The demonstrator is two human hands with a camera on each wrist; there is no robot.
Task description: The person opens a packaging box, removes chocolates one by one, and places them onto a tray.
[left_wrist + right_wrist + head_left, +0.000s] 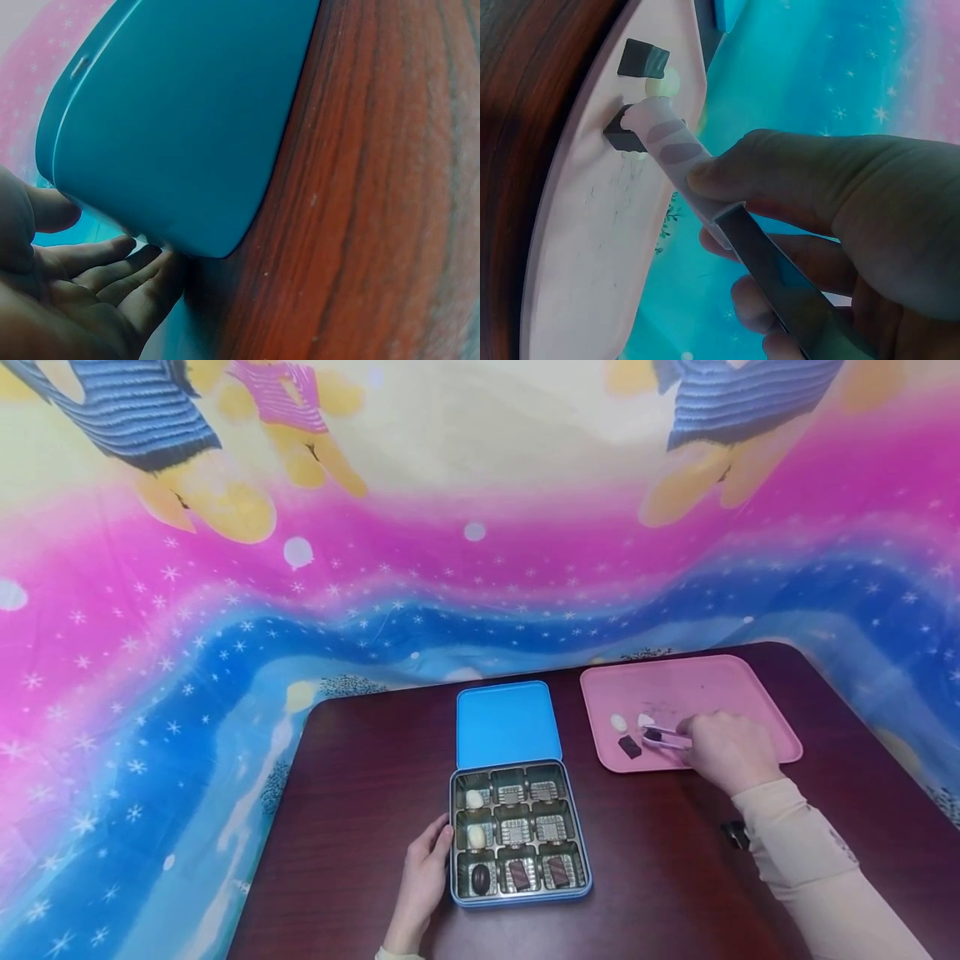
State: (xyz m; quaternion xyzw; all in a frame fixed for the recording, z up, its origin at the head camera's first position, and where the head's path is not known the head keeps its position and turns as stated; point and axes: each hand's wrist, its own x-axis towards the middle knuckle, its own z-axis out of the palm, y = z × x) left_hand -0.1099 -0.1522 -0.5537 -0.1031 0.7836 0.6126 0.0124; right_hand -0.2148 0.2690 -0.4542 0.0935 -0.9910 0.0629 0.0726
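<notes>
My right hand grips a pair of tongs over the pink tray. In the right wrist view, the tips are at a dark chocolate; whether they pinch it cannot be told. Another dark chocolate and two white chocolates lie nearby. My left hand touches the side of a blue tin, thumb apart from its extended fingers. Inside the divided tin, two white chocolates occupy left compartments, with a dark oval chocolate and two dark square chocolates along the front row.
The tin's blue lid lies folded back behind it, left of the tray. All stand on a dark red wooden table. A patterned cloth hangs along the table's back edge.
</notes>
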